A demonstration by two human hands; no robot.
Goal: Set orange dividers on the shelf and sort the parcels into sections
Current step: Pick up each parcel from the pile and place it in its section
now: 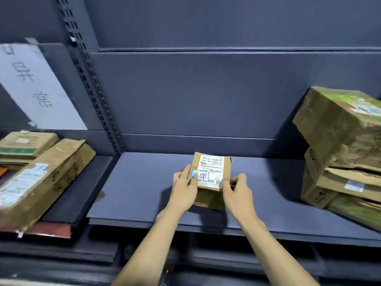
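A small brown cardboard parcel with a white shipping label and a blue-edged handwritten sticker sits on the dark grey shelf board, about at its middle. My left hand grips the parcel's left side, thumb on the sticker. My right hand grips its right front corner with curled fingers. No orange divider shows on this shelf board.
A stack of worn cardboard boxes fills the shelf's right end. On the neighbouring left bay lie a long brown parcel and a flat box, over an orange-red sheet. A white paper sign hangs on the back panel.
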